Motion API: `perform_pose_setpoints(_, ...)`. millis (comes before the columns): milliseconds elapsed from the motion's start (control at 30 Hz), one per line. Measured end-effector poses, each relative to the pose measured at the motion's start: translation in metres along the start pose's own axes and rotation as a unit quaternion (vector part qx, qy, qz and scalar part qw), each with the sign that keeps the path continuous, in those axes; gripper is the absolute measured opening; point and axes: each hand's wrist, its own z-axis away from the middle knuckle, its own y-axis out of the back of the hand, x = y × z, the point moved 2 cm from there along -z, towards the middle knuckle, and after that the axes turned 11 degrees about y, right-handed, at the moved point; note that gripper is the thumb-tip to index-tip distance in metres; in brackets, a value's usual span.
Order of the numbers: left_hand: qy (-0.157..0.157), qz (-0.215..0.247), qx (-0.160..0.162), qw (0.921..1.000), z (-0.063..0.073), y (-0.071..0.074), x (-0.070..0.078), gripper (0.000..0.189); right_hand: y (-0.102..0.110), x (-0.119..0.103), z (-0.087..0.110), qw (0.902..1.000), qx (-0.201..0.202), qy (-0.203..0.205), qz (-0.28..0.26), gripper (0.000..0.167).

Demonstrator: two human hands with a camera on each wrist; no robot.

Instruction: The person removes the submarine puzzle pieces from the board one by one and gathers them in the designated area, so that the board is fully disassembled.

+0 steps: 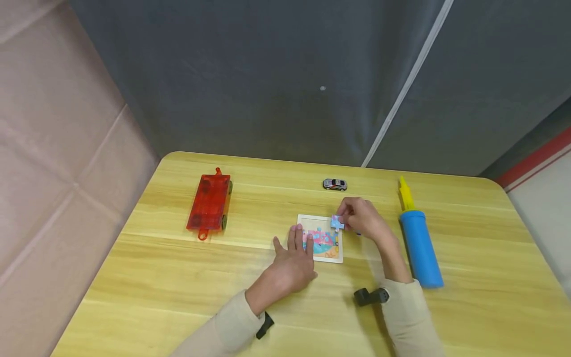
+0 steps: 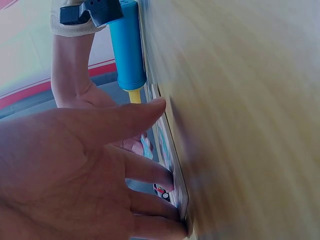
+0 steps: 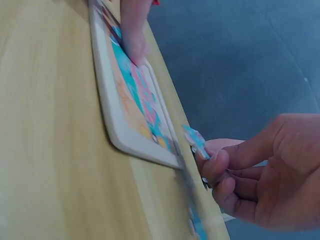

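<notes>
A jigsaw puzzle (image 1: 322,245) with a pale frame (image 1: 320,261) lies on the table, its lower part filled with pink, teal and orange pieces. My left hand (image 1: 292,265) rests with spread, straight fingers on the puzzle's left side, fingertips (image 2: 165,180) over the frame edge. My right hand (image 1: 363,218) pinches a light blue and pink puzzle piece (image 1: 337,222) between thumb and finger, above the upper right corner of the frame. In the right wrist view this piece (image 3: 196,141) is raised beside the frame. Another blue piece (image 3: 197,224) lies on the table below that hand.
A silver toy car (image 1: 334,185) stands behind the puzzle. Toward the left sits a red translucent wheeled toy (image 1: 209,202). A blue hand pump (image 1: 421,248) with a yellow nozzle lies right of my right arm. A grey curtain (image 1: 267,79) hangs along the table's far edge.
</notes>
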Motion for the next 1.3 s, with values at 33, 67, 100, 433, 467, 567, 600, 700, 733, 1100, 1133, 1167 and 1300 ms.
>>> perform_pose_setpoints(33,-0.001,0.0,0.0,1.0,0.0,0.0,0.0,0.087,0.001,0.002,0.002,1.0,-0.004,-0.001,0.001,0.004)
perform_pose_setpoints(67,-0.002,0.0,0.0,1.0,0.0,0.0,0.0,0.087,0.003,0.003,0.003,1.0,-0.008,-0.002,0.003,0.004)
perform_pose_setpoints(100,-0.003,0.001,-0.001,1.0,0.0,0.0,0.0,0.087,0.005,0.005,0.005,0.9999,-0.01,-0.007,0.003,0.005)
perform_pose_setpoints(433,-0.004,0.011,-0.003,0.9999,0.001,0.0,0.0,0.086,0.01,0.012,0.01,0.9991,-0.033,-0.024,0.015,0.01)
perform_pose_setpoints(467,-0.004,0.01,-0.002,0.9999,0.001,0.0,0.0,0.086,0.01,0.012,0.009,0.9989,-0.033,-0.028,0.017,0.01)
perform_pose_setpoints(567,-0.005,0.005,0.001,1.0,0.001,0.0,0.0,0.086,0.009,0.012,0.008,0.9986,-0.036,-0.034,0.02,0.01)
perform_pose_setpoints(600,-0.005,0.003,0.002,1.0,0.001,0.0,0.0,0.086,0.009,0.012,0.008,0.9985,-0.036,-0.035,0.02,0.01)
perform_pose_setpoints(700,-0.006,-0.001,0.004,1.0,0.001,0.0,0.0,0.086,0.009,0.011,0.009,0.9983,-0.039,-0.035,0.025,0.011)
perform_pose_setpoints(733,-0.006,-0.001,0.004,1.0,0.001,0.0,0.0,0.086,0.009,0.011,0.009,0.9983,-0.04,-0.034,0.028,0.011)
perform_pose_setpoints(1100,-0.003,0.0,0.002,1.0,0.0,-0.001,0.001,0.086,0.009,0.008,0.009,0.9963,-0.045,-0.051,0.053,0.007)
perform_pose_setpoints(1133,-0.003,-0.001,0.002,1.0,0.0,-0.001,0.001,0.086,0.009,0.008,0.009,0.996,-0.045,-0.055,0.054,0.006)
perform_pose_setpoints(1167,-0.003,-0.002,0.002,1.0,0.0,-0.001,0.001,0.086,0.009,0.008,0.009,0.9957,-0.045,-0.058,0.056,0.006)
perform_pose_setpoints(1300,-0.001,-0.006,0.002,1.0,0.0,-0.001,0.001,0.086,0.008,0.008,0.008,0.9949,-0.05,-0.06,0.065,0.007)
